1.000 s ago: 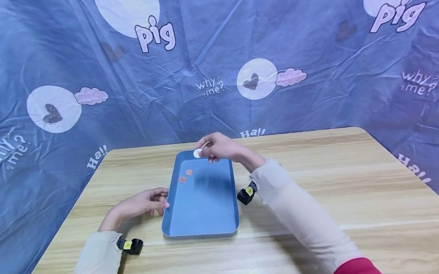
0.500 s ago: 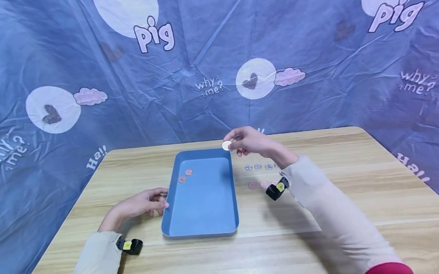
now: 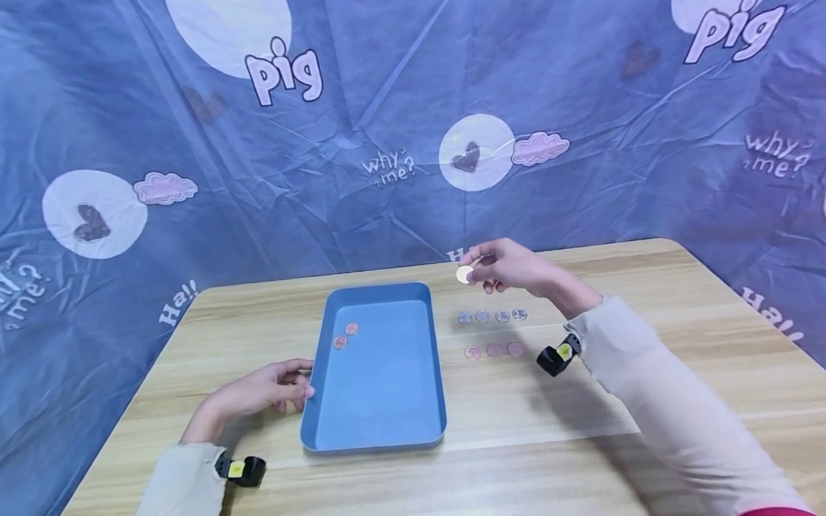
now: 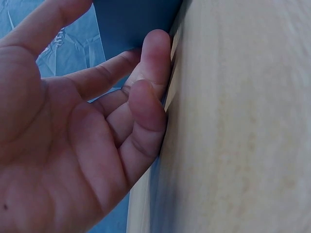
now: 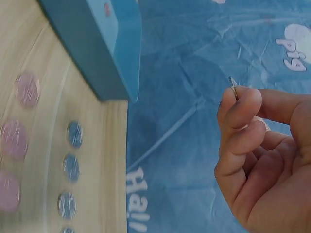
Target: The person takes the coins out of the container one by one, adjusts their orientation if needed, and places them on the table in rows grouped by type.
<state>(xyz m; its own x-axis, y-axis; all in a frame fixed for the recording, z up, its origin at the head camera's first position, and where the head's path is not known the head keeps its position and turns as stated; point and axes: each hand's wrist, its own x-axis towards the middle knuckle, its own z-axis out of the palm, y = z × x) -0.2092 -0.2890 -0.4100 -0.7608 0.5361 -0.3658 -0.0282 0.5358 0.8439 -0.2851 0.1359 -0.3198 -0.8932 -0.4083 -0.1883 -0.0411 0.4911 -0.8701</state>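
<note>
Between the thumb and fingertips of my right hand [image 3: 505, 265] a bright, silvery coin [image 3: 464, 274] is pinched, held above the back of the table, to the right of the tray. In the right wrist view the coin [image 5: 233, 87] shows edge-on at the fingertips. My left hand [image 3: 270, 388] lies beside the blue tray [image 3: 375, 445], its relaxed fingertips at the outside of the left wall. The left wrist view shows bent fingers [image 4: 148, 107] resting along the tabletop. Two copper-coloured coins [image 3: 352, 329] lie inside the tray, toward its far left.
Right of the tray, several silver coins [image 3: 482, 316] form a row on the wooden table [image 3: 597, 441]. In front of them runs a row of three pinkish coins [image 3: 494, 350]. A blue printed cloth [image 3: 356, 207] hangs behind the table.
My right hand has carried the silvery coin rightward, from over the tray's far end to beyond its right side, revealing the coin rows. My left hand has stayed at the tray.
</note>
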